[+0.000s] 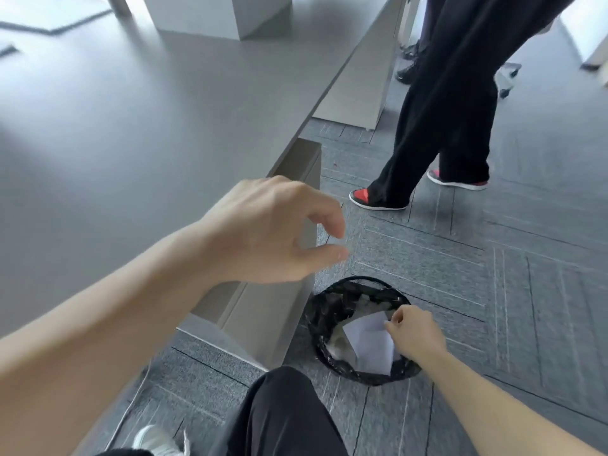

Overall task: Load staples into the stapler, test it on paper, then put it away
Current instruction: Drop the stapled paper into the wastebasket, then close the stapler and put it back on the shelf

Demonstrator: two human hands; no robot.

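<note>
A white sheet of paper point(371, 343) lies partly inside a round waste bin point(320, 311) lined with a black bag, on the floor beside the desk. My right hand point(416, 330) reaches down over the bin, and its curled fingertips pinch the paper's upper right edge. My left hand point(263, 228) hovers above the desk's near corner with thumb and fingers loosely curled, holding nothing. No stapler or staples are in view.
The grey desk point(131, 126) fills the left side, with a drawer unit point(279, 317) under its edge next to the bin. Another person's legs point(437, 126) in black trousers and red-and-black shoes stand on the grey carpet beyond. My own knee point(283, 416) is at the bottom.
</note>
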